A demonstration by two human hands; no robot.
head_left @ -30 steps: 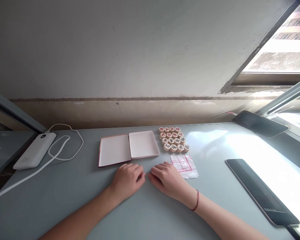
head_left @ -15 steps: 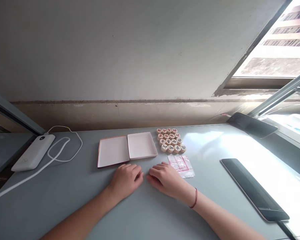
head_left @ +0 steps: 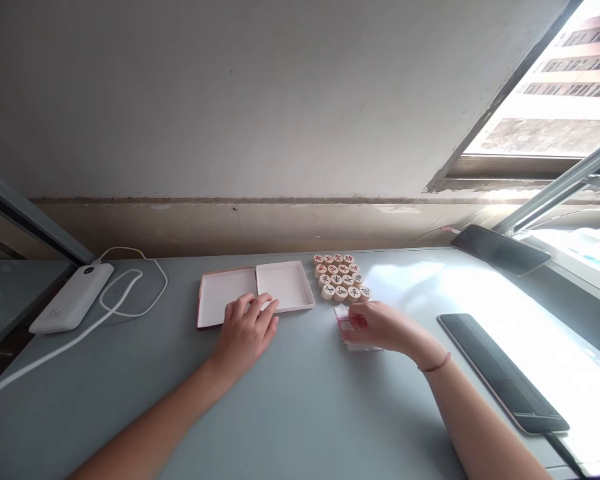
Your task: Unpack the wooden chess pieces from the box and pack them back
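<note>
My left hand (head_left: 247, 330) is open, fingers apart, over the near edges of a shallow box half (head_left: 223, 290) lined in white and a white box tray (head_left: 287, 283) beside it. It holds nothing. My right hand (head_left: 375, 325) is closed at the left part of a folded clear plastic sheet with red lines (head_left: 344, 323), thumb and fingers pinching it. Part of the sheet is hidden under that hand. Just behind it stand round wooden Chinese chess pieces (head_left: 337, 279) in several rows, the back rows with red characters and the front rows with black.
On the grey table (head_left: 280, 413) a white power bank (head_left: 73, 297) with a white cable (head_left: 73, 343) lies at left. A dark tablet (head_left: 503, 373) lies at right, and a phone (head_left: 500, 250) rests in the back right corner. A wall (head_left: 280, 133) rises behind.
My left hand has lifted forward over the box halves and its fingers have spread. The right hand has moved right from the bare tabletop onto the plastic sheet and closed on it.
</note>
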